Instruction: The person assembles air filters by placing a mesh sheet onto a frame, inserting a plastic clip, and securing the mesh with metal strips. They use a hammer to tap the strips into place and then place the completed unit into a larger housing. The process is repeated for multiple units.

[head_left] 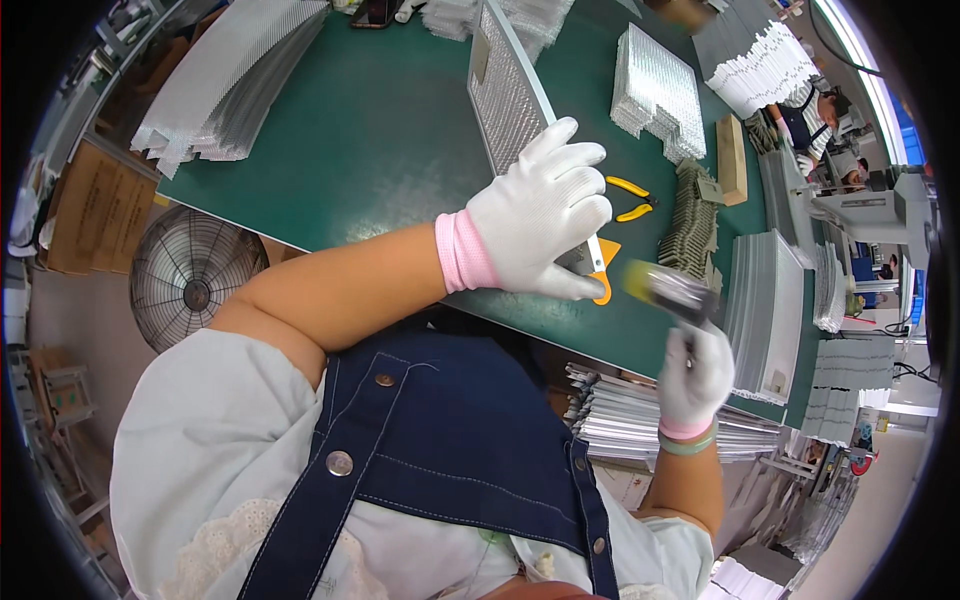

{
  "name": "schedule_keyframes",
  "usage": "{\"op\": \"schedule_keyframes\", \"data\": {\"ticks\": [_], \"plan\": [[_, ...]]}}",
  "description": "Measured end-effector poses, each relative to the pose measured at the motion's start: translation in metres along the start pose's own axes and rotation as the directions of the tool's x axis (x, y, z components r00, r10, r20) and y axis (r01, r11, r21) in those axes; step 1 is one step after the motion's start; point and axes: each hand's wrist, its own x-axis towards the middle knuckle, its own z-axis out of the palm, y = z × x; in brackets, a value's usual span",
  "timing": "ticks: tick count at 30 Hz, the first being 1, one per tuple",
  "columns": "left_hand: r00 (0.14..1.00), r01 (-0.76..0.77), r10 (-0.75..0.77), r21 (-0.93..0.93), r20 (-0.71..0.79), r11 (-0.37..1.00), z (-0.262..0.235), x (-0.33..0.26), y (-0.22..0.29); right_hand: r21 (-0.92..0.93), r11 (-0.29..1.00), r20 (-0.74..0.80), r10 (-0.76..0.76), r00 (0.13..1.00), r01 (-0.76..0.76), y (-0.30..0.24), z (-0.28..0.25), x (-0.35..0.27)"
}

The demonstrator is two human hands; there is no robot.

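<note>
My left hand, in a white glove with a pink cuff, lies over the upper edge of a metal-framed mesh panel standing on edge on the green table. Its fingers are stretched over the frame, steadying it. My right hand, gloved the same way, is closed around a hammer with a yellowish end, smeared by motion. The hammer is up in the air to the right of the panel's near end. An orange tool with a looped end lies by that near end, partly hidden.
Yellow-handled pliers lie right of the panel. Beyond them are a stack of silver mesh sheets, a wooden block and a row of small metal pieces. More sheets stand far left. A fan stands beside the table.
</note>
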Motion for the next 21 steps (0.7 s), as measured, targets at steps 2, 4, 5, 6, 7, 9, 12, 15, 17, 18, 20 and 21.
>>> {"op": "schedule_keyframes", "data": {"ticks": [2,4,5,6,7,9,12,15,17,18,20,21], "plan": [[1.0,-0.004,0.004,-0.012,-0.01,1.0,0.003,0.001,0.0,0.005,1.0,0.033,0.009,0.999,-0.009,-0.004,0.002,-0.001],[1.0,0.004,-0.004,-0.019,-0.026,1.0,0.006,-0.001,0.0,0.137,0.99,-0.034,0.021,0.999,-0.017,-0.007,-0.007,0.006],[0.999,0.01,-0.011,-0.02,-0.04,1.0,0.007,-0.001,-0.001,0.226,0.966,-0.078,0.143,0.987,-0.122,-0.006,-0.018,0.007],[0.999,0.012,-0.014,-0.034,-0.05,0.999,0.009,0.0,-0.001,0.311,0.922,-0.109,0.277,0.955,-0.232,-0.009,-0.031,0.007],[0.998,0.018,-0.02,-0.033,-0.055,0.999,0.01,-0.003,0.0,0.463,0.827,-0.162,0.432,0.887,-0.319,-0.016,-0.04,0.017],[0.998,0.023,-0.025,-0.026,-0.065,0.999,0.009,-0.006,0.001,0.65,0.704,-0.219,0.535,0.816,-0.287,-0.03,-0.057,0.043],[0.998,0.022,-0.025,-0.045,-0.059,0.999,0.009,-0.007,0.001,-0.014,0.982,0.292,-0.175,0.94,0.187,-0.014,-0.068,0.075],[0.998,0.03,-0.032,-0.031,-0.06,0.999,0.007,-0.01,0.003,-0.009,0.998,0.322,-0.061,0.945,0.067,-0.019,-0.068,0.072],[0.997,0.039,-0.04,-0.027,-0.068,0.999,0.005,-0.013,0.003,0.045,0.999,0.245,-0.037,0.969,0.027,-0.019,-0.064,0.067],[0.996,0.045,-0.048,-0.04,-0.073,0.998,0.006,-0.015,0.004,-0.1,0.988,0.387,-0.068,0.92,0.115,-0.02,-0.059,0.064],[0.997,0.05,-0.053,-0.051,-0.06,0.997,0.003,-0.017,0.005,-0.064,0.994,0.362,0.103,0.927,-0.086,-0.011,-0.038,0.049],[0.998,0.044,-0.046,-0.053,-0.047,0.998,0.002,-0.016,0.004,0.004,0.978,0.328,0.196,0.924,-0.208,0.001,-0.021,0.04]]}}
